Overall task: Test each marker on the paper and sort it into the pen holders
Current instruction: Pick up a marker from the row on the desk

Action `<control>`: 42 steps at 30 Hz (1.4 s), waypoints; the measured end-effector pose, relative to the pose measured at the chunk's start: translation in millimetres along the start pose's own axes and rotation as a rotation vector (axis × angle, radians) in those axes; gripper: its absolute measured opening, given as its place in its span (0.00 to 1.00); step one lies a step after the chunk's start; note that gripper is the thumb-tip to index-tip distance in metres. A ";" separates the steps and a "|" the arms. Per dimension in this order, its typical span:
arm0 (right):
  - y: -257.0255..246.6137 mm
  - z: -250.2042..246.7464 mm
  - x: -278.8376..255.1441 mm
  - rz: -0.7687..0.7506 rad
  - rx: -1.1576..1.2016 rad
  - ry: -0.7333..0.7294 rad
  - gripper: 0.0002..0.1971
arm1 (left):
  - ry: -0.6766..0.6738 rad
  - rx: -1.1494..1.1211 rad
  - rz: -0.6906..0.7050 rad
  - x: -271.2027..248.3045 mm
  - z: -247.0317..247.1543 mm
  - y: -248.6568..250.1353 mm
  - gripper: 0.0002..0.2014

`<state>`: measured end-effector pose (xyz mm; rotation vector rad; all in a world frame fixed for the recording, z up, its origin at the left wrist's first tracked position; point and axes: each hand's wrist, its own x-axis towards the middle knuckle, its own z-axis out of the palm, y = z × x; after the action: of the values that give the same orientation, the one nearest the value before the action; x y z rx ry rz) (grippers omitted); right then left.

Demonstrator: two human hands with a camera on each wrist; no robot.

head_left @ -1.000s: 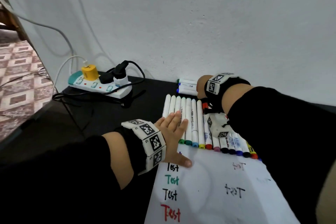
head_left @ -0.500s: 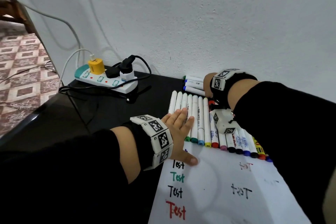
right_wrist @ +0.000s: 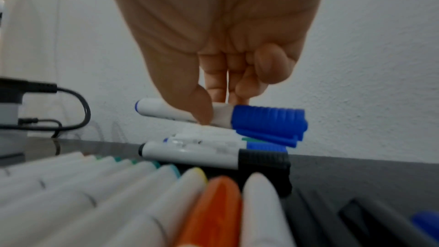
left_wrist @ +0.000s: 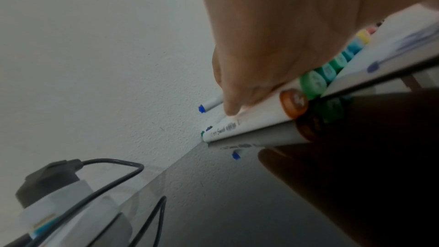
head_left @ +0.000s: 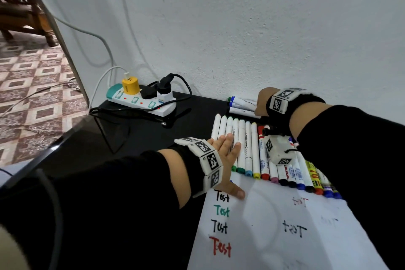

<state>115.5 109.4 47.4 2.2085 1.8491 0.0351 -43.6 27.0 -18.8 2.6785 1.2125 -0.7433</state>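
Against the wall, right hand [right_wrist: 213,59] pinches a blue-capped marker [right_wrist: 221,115]; left hand [head_left: 225,155] lies flat on the marker row [head_left: 252,149].

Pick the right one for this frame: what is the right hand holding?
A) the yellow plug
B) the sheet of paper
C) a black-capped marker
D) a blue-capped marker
D: in the right wrist view the right hand pinches the white barrel of the blue-capped marker between thumb and fingers, above the other markers by the wall.
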 end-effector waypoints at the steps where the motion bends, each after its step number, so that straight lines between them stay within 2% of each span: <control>1: 4.2 -2.0 2.2 0.025 0.043 0.002 0.14 | -0.003 -0.001 -0.004 -0.8 -1.2 1.4 0.57; 3: 11.9 -5.7 3.5 0.059 0.101 -0.011 0.14 | -0.004 -0.015 -0.014 -6.2 -5.0 4.4 0.56; 8: 19.3 -23.3 -44.5 0.085 0.209 0.023 0.15 | 0.070 -0.185 -0.034 -33.7 -24.1 10.8 0.50; 13: 13.3 -31.4 -104.7 0.100 0.437 0.011 0.11 | 0.134 -0.506 -0.033 -74.5 -45.1 17.6 0.37; 17: 7.3 -29.4 -145.9 0.095 0.727 0.034 0.05 | 0.237 -0.701 0.015 -103.8 -53.0 20.8 0.30; 19: 3.3 -27.9 -164.8 0.085 0.871 0.050 0.03 | 0.264 -0.915 0.039 -110.6 -50.4 20.7 0.28; 21: -0.2 -27.3 -179.1 0.082 0.997 0.074 0.05 | 0.266 -1.137 0.050 -115.2 -47.3 20.8 0.20; 23: -3.0 -28.4 -193.1 0.077 1.100 0.087 0.06 | 0.221 -1.244 0.056 -125.2 -46.4 24.3 0.11; 30: -11.7 -38.1 -233.5 0.072 1.279 0.208 0.12 | 0.188 -1.325 0.140 -156.2 -46.7 39.4 0.07; 35: -16.6 -37.8 -258.4 0.098 1.451 0.227 0.12 | 0.256 -1.311 0.151 -171.2 -45.1 48.3 0.06; 37: -15.8 -36.5 -265.5 0.146 1.398 0.280 0.18 | 0.300 -1.268 0.137 -174.8 -43.5 50.2 0.06; 39: -14.7 -35.6 -272.2 0.190 1.234 0.332 0.24 | 0.342 -1.247 0.129 -177.5 -41.6 53.0 0.07; 42: -13.7 -34.3 -279.3 0.256 1.147 0.369 0.25 | 0.361 -1.244 0.140 -182.1 -40.5 59.0 0.07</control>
<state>43.1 -153.4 118.8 3.3577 2.0082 -0.8128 -87.0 -124.4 97.3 1.7796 0.9926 0.4543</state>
